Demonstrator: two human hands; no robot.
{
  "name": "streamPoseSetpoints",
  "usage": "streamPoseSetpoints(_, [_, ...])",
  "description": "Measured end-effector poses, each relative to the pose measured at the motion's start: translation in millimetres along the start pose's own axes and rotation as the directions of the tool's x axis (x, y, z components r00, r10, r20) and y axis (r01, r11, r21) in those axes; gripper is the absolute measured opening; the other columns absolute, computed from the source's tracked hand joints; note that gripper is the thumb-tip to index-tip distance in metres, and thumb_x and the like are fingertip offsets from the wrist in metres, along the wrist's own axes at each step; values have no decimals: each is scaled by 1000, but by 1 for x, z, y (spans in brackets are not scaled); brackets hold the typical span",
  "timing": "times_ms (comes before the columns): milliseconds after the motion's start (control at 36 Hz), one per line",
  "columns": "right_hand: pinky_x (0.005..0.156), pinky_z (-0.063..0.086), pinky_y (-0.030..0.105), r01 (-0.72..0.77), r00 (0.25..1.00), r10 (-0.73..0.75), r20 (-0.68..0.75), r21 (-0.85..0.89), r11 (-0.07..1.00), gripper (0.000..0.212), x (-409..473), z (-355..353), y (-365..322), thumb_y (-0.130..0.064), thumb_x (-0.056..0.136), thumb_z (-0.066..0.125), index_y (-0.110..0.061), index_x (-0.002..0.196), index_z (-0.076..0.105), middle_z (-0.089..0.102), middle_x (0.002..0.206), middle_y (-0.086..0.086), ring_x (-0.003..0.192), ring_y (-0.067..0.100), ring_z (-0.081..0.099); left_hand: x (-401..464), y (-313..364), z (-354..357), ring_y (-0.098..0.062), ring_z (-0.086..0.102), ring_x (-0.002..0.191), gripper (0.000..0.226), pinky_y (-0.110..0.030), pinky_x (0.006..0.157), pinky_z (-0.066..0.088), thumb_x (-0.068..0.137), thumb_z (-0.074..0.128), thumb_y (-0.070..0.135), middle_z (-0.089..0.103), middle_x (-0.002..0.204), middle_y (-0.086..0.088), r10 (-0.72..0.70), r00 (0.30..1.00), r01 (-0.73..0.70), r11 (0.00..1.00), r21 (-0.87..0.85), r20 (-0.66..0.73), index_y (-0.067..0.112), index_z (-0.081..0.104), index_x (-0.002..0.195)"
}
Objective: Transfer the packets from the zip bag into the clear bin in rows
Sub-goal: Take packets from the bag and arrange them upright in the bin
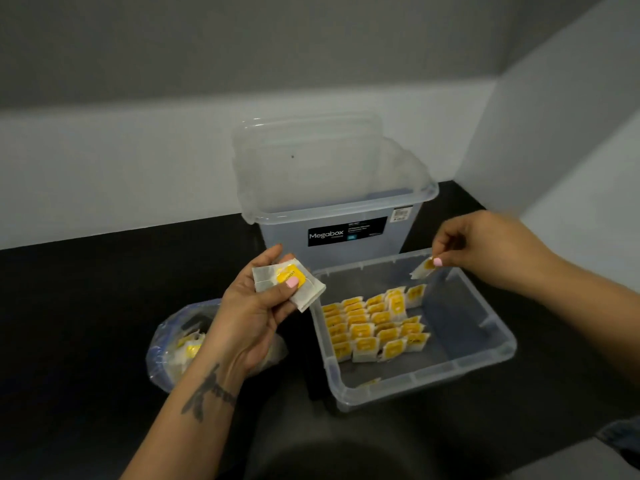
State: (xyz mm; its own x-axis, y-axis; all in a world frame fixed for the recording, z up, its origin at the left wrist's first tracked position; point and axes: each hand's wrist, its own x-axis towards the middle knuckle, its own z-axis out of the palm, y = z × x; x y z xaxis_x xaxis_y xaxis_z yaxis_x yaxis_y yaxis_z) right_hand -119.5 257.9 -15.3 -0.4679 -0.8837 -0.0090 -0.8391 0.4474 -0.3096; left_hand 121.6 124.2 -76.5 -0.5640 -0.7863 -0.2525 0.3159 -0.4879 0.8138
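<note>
right hand pinches one packet above clear bin far edge | rows lie below-left, nearer it | left hand grasps spare packets

Zip bag left of bin

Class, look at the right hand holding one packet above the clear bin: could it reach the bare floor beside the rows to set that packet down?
Probably yes. The right hand hangs over the open clear bin, no lid covers it, and bare floor lies right of the rows.
</note>
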Motion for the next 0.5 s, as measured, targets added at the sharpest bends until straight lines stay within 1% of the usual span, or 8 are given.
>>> streamPoseSetpoints(56, [59,40,18,-30,999,32,40,-47,998,15,1,4,12,-25,79,74,-32,71,63,63,72,-15,70,0,57,-1,-6,8,-13,67,87,42,-22,60,58,85,49,-13,67,104,0,-9,1000,9,1000,-1,-6,21,60,107])
streamPoseSetpoints(139, [60,42,20,-56,993,66,96,-101,993,14,2,16,23,-27,81,72,-33,72,62,62,72,-15,71,0,57,-3,-13,18,-12,69,83,42,-21,58,57,83,51,-12,69,100,3,-14,1000,14,1000,8,4,23,61,104])
streamPoseSetpoints(222, [65,45,22,-38,989,71,127,-245,969,4,5,32,27,-32,85,68,-34,85,64,62,80,-14,75,3,57,-3,-20,23,-11,69,84,43,-22,60,58,81,53,-11,69,101,3,-13,1000,13,1000,15,14,23,62,106])
streamPoseSetpoints(250, [68,47,23,-7,991,48,123,-309,951,5,5,39,27,-33,86,65,-33,91,65,63,84,-12,77,5,59,-3,-21,25,-12,69,85,43,-22,62,58,80,54,-11,69,101,3,-16,1000,16,1000,18,16,23,62,106])
streamPoseSetpoints(306, [74,49,26,78,992,-27,123,-431,899,9,7,51,28,-31,90,60,-30,97,66,66,89,-7,81,10,62,-3,-24,27,-14,69,87,43,-24,63,58,80,54,-11,69,103,2,-23,1000,23,1000,20,19,23,62,106])
streamPoseSetpoints(389, [82,44,28,188,980,-112,163,-590,786,12,10,64,25,-20,92,53,-23,94,64,65,88,-3,83,15,61,-4,-28,31,-17,68,90,44,-24,63,59,81,53,-12,69,104,1,-23,1000,23,999,28,17,22,62,106])
streamPoseSetpoints(444, [84,43,30,234,971,-137,196,-662,713,11,13,71,22,-15,92,51,-20,88,60,61,84,-1,80,17,58,-5,-30,33,-18,67,93,44,-25,64,59,81,53,-12,68,106,0,-25,1000,24,999,34,14,22,62,106])
streamPoseSetpoints(500, [85,41,31,267,963,-150,225,-709,652,14,17,77,18,-12,90,52,-19,78,52,55,78,0,78,18,55,-6,-31,34,-17,68,91,44,-26,65,59,81,53,-12,69,105,1,-22,1000,21,999,34,20,22,62,106])
